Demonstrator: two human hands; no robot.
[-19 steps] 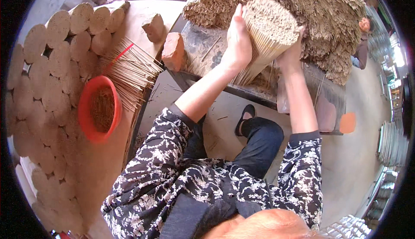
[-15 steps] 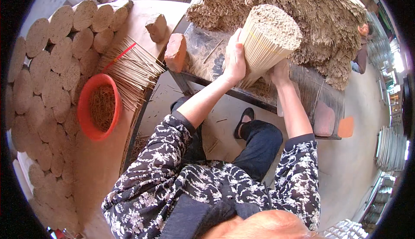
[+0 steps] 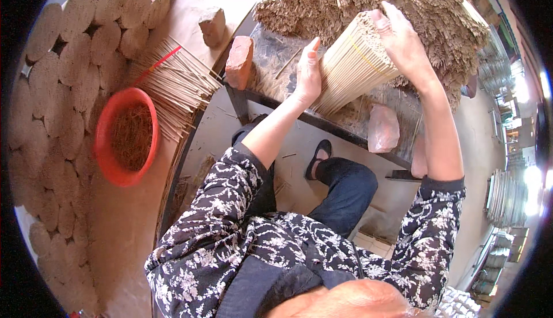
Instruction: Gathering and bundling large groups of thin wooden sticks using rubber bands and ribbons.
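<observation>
A thick round bundle of thin pale sticks (image 3: pixel 352 67), tied with a narrow yellow band, stands tilted on the dark worktable. My left hand (image 3: pixel 309 75) is upright against the bundle's left side, its fingers stretched and not wrapped round it. Across the bundle's top end lies my right hand (image 3: pixel 403 44), open, with fingers extended over the stick tips. Behind both is a large heap of brown-coated sticks (image 3: pixel 420 42). On the bench to the left, loose sticks (image 3: pixel 178 85) are spread beside a red strip (image 3: pixel 158 65).
A red plastic bowl (image 3: pixel 154 145) holding brown strands stands on the left bench. Stacked round bundles (image 3: pixel 55 116) line the far left. Bricks include a red one (image 3: pixel 238 63), a brown one (image 3: pixel 212 27) and a plastic-wrapped one (image 3: pixel 383 128) by the table's front edge.
My right hand has moved from the bundle's lower right side up onto its top end. The bundle has come down onto the table. My left hand has loosened from its side.
</observation>
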